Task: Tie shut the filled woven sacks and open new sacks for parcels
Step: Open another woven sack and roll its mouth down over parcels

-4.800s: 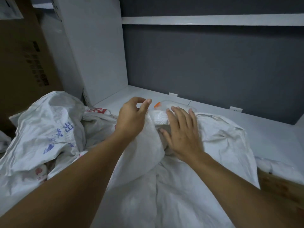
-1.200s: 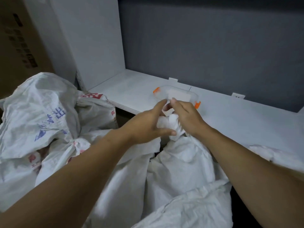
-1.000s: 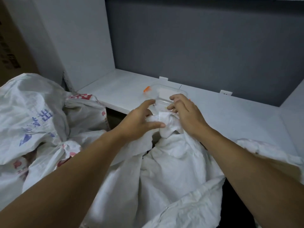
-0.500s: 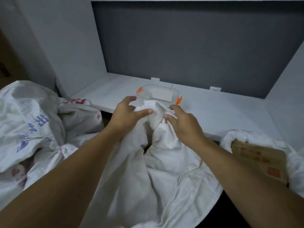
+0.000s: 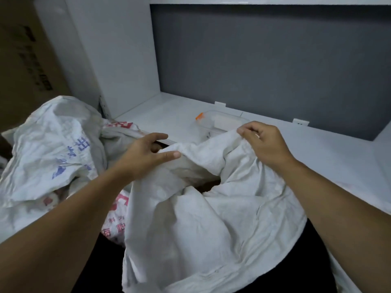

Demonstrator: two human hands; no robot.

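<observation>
A plain white woven sack (image 5: 211, 225) lies in front of me with its mouth pulled apart; a dark gap (image 5: 208, 185) shows inside. My left hand (image 5: 146, 155) pinches the left side of the sack's rim between thumb and fingers. My right hand (image 5: 264, 142) grips the right side of the rim, lifted higher, in a closed fist. The two hands are well apart, stretching the rim between them.
Filled white sacks with blue and red print (image 5: 55, 149) are piled at the left. A clear plastic box with an orange clip (image 5: 220, 123) sits on the white shelf (image 5: 317, 153) behind the sack. A brown carton (image 5: 23, 60) and a white panel (image 5: 118, 56) stand at left.
My hands were close together at the bunched top of the sack; they have moved apart, left and right, and the mouth has opened. The view has shifted left.
</observation>
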